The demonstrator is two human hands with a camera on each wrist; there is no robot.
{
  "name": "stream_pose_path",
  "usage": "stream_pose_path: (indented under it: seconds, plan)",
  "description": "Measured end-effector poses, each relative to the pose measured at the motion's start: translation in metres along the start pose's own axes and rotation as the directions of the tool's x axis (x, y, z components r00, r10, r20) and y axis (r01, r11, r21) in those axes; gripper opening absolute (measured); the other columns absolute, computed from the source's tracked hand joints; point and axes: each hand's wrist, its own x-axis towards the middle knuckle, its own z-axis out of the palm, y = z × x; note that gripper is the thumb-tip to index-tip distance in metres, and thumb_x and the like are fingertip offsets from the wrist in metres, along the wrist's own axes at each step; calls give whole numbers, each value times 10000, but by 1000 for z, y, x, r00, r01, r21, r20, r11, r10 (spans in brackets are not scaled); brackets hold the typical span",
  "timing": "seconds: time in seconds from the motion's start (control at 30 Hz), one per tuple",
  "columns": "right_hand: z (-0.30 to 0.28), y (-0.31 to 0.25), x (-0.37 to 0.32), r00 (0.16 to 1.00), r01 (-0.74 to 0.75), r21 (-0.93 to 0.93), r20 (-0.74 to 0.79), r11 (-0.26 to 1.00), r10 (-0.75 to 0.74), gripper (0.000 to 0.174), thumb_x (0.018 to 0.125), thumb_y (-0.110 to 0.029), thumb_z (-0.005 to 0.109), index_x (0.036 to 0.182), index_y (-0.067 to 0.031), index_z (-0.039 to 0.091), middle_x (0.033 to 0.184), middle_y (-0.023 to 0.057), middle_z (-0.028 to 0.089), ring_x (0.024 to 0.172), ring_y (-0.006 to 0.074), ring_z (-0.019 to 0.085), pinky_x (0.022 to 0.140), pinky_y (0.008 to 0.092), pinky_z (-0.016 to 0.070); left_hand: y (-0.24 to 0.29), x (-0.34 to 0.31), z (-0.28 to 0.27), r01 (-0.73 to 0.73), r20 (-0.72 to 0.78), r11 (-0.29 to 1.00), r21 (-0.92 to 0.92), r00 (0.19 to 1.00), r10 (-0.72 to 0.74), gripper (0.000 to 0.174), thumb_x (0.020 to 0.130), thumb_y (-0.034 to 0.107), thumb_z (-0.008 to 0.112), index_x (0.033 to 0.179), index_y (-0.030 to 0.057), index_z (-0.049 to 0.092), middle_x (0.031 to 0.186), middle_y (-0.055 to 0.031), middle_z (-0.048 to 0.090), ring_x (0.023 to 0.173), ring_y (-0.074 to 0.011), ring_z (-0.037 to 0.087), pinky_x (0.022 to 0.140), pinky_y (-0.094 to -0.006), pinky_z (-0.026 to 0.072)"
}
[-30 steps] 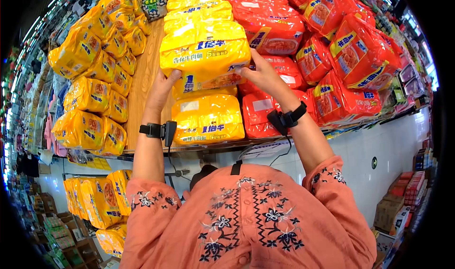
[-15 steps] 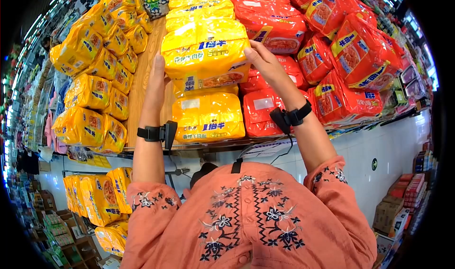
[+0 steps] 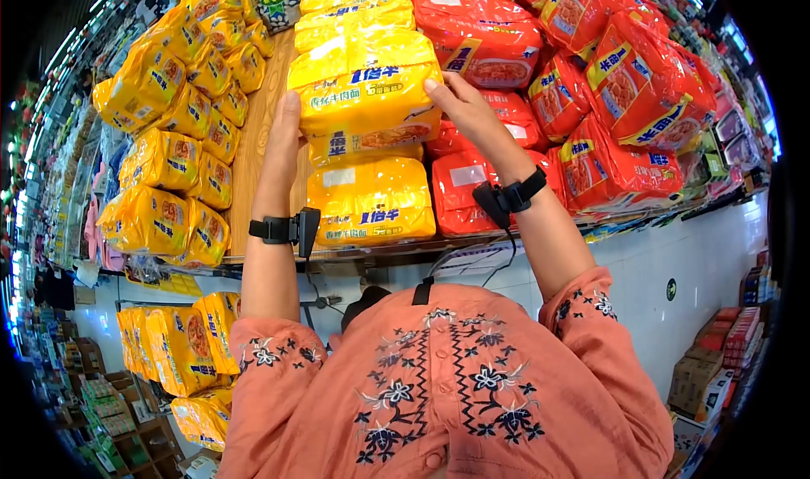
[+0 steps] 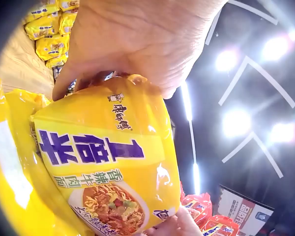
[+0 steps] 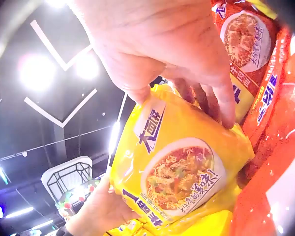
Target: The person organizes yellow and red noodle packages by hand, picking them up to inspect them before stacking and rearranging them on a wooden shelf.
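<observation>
A yellow noodle pack (image 3: 363, 86) lies on top of another yellow pack in the middle row, between the two hands. The left hand (image 3: 284, 137) is against its left side, thumb up along the edge; in the left wrist view the left hand (image 4: 137, 44) bends over the end of the pack (image 4: 108, 157). At the right side, the right hand (image 3: 468, 112) has its thumb on the top corner and fingers round the side. The right wrist view shows the right hand (image 5: 162, 49) gripping the pack (image 5: 182, 162). A front yellow pack (image 3: 369, 202) sits nearer the body.
Red packs (image 3: 620, 171) are piled on the right, more yellow packs (image 3: 160, 158) on the left. Bare wooden table top (image 3: 263, 133) shows between the yellow rows. Below the left edge stand further yellow packs (image 3: 181, 348). Boxes (image 3: 696, 378) are on the floor at right.
The left thumb has moved off the pack's front to its left side, and the right thumb has shifted up to its top corner. The pack has settled slightly back.
</observation>
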Motion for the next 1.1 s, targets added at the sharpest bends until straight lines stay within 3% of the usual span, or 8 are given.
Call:
stream_pose_path:
  seconds: [0.17, 0.2, 0.3, 0.53, 0.67, 0.97, 1.0, 1.1]
  plan:
    - [-5, 3, -14, 993, -69, 6, -93, 998, 69, 572, 1034, -489, 524, 1397, -47, 519, 1284, 47, 606, 1201, 147, 550, 968, 323, 464, -15, -15, -7, 49, -74, 998, 31, 996, -47, 853, 950, 748, 429, 1540, 134, 363, 1472, -104, 470, 1368, -278, 438, 1061, -453, 387]
    - [-4, 5, -16, 992, -41, 38, -120, 998, 45, 583, 1034, -436, 563, 1349, 53, 535, 1259, 104, 624, 1188, 160, 552, 1027, 298, 430, -19, -19, -8, 57, -62, 998, 22, 997, -56, 843, 948, 739, 451, 1525, 128, 381, 1462, -110, 478, 1369, -280, 439, 1066, -460, 390]
    - [-5, 3, -28, 994, -102, 12, -46, 995, 102, 590, 1025, -518, 527, 1412, -74, 524, 1342, 43, 591, 1275, 150, 511, 1016, 332, 436, -34, -27, -9, 95, -41, 995, 33, 995, -94, 848, 930, 727, 513, 1503, 111, 400, 1451, -131, 482, 1374, -294, 435, 1074, -477, 395]
    - [8, -3, -27, 992, -112, 159, 82, 981, 100, 578, 1045, -469, 519, 1375, 5, 542, 1338, 48, 592, 1244, 133, 522, 1064, 276, 388, -33, -28, -1, 150, -54, 983, 104, 988, -145, 974, 871, 733, 602, 1533, 83, 307, 1485, -174, 421, 1379, -340, 431, 1075, -492, 406]
    - [18, 17, -22, 996, 28, 152, 77, 988, -40, 558, 1044, -425, 541, 1326, 56, 553, 1253, 117, 643, 1179, 166, 573, 1021, 295, 440, -32, -28, -3, 136, -60, 988, 70, 989, -132, 976, 879, 719, 606, 1540, 77, 283, 1484, -176, 424, 1385, -345, 431, 1076, -493, 413]
    - [16, 4, -32, 995, -95, 162, 54, 982, 87, 536, 1046, -394, 548, 1343, 51, 534, 1270, 116, 627, 1181, 158, 567, 1011, 295, 448, -19, -28, 5, 151, -78, 973, 176, 987, -139, 1020, 868, 737, 596, 1554, 67, 249, 1504, -185, 413, 1388, -338, 435, 1049, -497, 444]
    - [16, 6, -32, 992, -90, 137, 97, 986, 77, 600, 1035, -534, 496, 1391, -51, 505, 1298, 76, 586, 1174, 167, 546, 978, 338, 456, -18, -29, 6, 148, -85, 972, 182, 987, -135, 1031, 863, 742, 596, 1556, 65, 244, 1508, -187, 410, 1391, -337, 433, 1050, -494, 443]
    - [18, 8, -31, 989, -117, 167, 105, 979, 100, 601, 1032, -531, 506, 1396, -52, 500, 1298, 71, 584, 1174, 165, 545, 974, 331, 456, -20, -28, 6, 149, -69, 974, 171, 988, -139, 1056, 852, 751, 601, 1563, 62, 232, 1512, -186, 405, 1393, -332, 431, 1058, -485, 438]
